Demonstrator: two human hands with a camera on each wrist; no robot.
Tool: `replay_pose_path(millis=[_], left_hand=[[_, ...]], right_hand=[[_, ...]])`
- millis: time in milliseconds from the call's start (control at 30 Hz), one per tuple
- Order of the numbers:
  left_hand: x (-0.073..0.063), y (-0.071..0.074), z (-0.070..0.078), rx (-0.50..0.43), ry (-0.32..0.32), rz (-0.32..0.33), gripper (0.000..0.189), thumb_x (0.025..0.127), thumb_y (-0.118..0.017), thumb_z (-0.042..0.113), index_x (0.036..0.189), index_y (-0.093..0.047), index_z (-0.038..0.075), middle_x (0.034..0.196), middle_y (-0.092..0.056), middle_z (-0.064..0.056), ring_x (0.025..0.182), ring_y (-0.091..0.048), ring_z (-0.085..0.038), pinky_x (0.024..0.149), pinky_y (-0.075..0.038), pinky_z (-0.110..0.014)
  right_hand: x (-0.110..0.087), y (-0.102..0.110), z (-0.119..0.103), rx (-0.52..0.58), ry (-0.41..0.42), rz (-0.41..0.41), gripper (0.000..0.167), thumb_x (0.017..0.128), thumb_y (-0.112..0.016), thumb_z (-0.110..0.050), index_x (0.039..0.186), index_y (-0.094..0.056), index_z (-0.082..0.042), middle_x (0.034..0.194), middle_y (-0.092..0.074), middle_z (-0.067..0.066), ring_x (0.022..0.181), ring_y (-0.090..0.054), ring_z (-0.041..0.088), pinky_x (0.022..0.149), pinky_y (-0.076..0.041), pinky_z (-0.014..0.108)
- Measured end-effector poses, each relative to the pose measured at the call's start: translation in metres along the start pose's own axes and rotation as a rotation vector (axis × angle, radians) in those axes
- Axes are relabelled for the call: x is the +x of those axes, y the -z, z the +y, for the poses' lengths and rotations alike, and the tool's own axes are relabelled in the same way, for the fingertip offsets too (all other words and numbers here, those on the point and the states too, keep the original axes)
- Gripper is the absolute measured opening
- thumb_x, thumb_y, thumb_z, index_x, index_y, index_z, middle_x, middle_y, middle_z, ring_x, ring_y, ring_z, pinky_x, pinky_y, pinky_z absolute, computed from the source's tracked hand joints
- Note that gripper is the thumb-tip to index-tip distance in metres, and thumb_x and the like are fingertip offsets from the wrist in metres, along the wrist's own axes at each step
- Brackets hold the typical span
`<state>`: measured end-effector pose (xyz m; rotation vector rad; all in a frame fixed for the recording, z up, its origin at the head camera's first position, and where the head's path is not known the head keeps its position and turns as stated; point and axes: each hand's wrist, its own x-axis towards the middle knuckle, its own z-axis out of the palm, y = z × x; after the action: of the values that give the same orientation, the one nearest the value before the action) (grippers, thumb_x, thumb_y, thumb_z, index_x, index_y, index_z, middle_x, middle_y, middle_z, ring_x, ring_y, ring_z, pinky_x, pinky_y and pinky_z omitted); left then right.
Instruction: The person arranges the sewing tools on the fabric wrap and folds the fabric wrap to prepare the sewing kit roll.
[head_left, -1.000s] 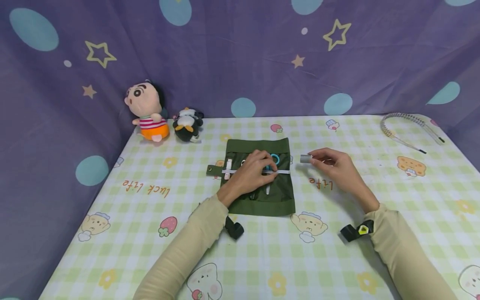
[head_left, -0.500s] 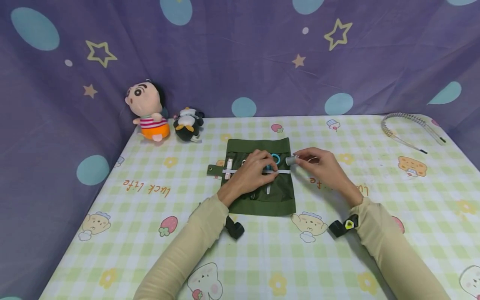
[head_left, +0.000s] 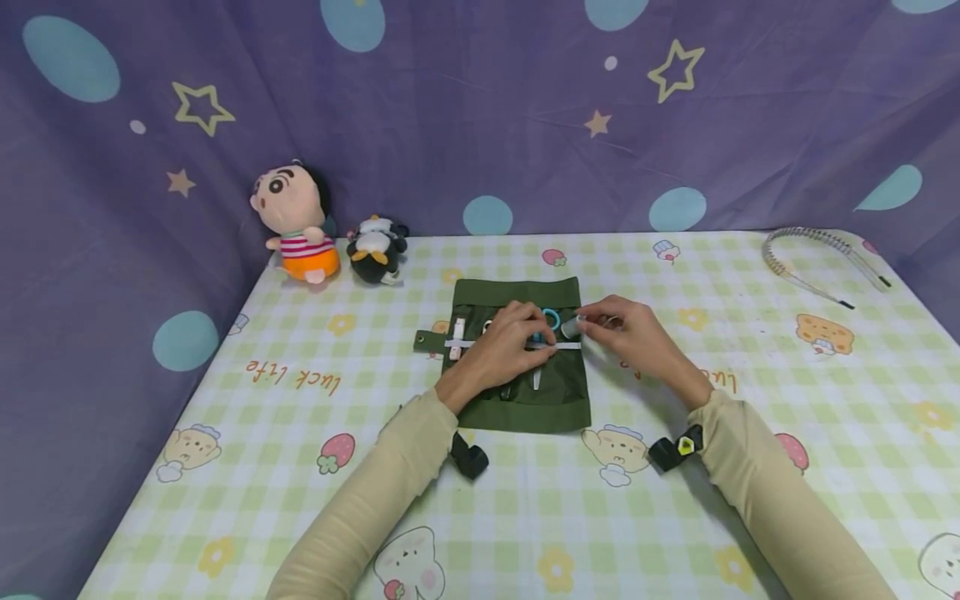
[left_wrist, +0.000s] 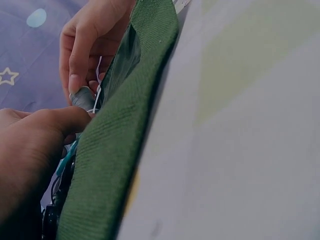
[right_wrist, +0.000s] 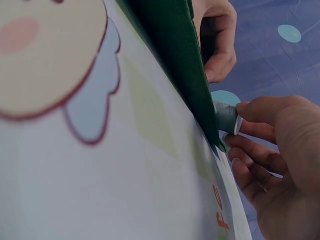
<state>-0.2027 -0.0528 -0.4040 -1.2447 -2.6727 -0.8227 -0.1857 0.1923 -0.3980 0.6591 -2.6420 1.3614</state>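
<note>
A green fabric sewing roll (head_left: 517, 292) lies unfolded on the table, with a white elastic band (head_left: 571, 346) across its middle. My left hand (head_left: 504, 346) rests over the roll, its thumb and forefinger pinching the band near the right side. Between the thumb and fingers of my right hand (head_left: 626, 329) is a spool of grey thread (right_wrist: 226, 117), tilted at the band's right end. The left wrist view has the spool's grey side (left_wrist: 84, 98) close beside the left fingertips. Blue-handled scissors (head_left: 552, 317) and a slim white item (head_left: 457, 337) sit under the band; my left hand hides the things between.
A snap tab (head_left: 429, 340) sticks out from the roll's left edge. Two plush toys, a striped-shirt doll (head_left: 300, 225) and a penguin (head_left: 375, 250), stand at the back left. A headband (head_left: 806, 237) lies at the far right. A patterned cloth (head_left: 300, 500) covers the table.
My right hand has brought the thread spool leftward, from beside the roll to the elastic band's right end, and tilted it. My left hand has stayed in place.
</note>
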Motion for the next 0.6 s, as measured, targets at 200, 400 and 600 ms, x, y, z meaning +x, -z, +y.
replay_pose_path(millis=[200, 400, 600], left_hand=[[0.0001, 0.0011, 0.0010, -0.004, 0.000, -0.006, 0.012, 0.099, -0.075, 0.021, 0.103, -0.079, 0.011, 0.114, -0.061, -0.007, 0.107, -0.053, -0.025, 0.097, -0.041, -0.042], [-0.0001, 0.0001, 0.0000, -0.006, -0.009, -0.003, 0.011, 0.099, -0.074, 0.021, 0.102, -0.079, 0.011, 0.112, -0.061, -0.006, 0.106, -0.053, -0.025, 0.097, -0.041, -0.042], [0.0003, -0.0004, -0.0004, -0.005, -0.007, -0.005, 0.011, 0.100, -0.073, 0.020, 0.102, -0.078, 0.011, 0.112, -0.060, -0.006, 0.106, -0.052, -0.025, 0.097, -0.041, -0.042]], right_hand=[[-0.0001, 0.0001, -0.0003, -0.017, 0.007, 0.001, 0.021, 0.100, -0.072, -0.011, 0.116, -0.076, 0.000, 0.100, -0.069, 0.009, 0.085, -0.065, 0.022, 0.075, -0.053, 0.029], [0.0006, 0.0006, -0.0005, -0.039, 0.004, -0.023, 0.023, 0.100, -0.072, -0.010, 0.119, -0.076, 0.000, 0.101, -0.068, 0.008, 0.084, -0.065, 0.021, 0.072, -0.053, 0.031], [0.0023, 0.0018, -0.0023, -0.046, 0.033, -0.063, 0.023, 0.101, -0.070, -0.009, 0.121, -0.075, 0.001, 0.103, -0.068, 0.008, 0.087, -0.065, 0.021, 0.076, -0.054, 0.037]])
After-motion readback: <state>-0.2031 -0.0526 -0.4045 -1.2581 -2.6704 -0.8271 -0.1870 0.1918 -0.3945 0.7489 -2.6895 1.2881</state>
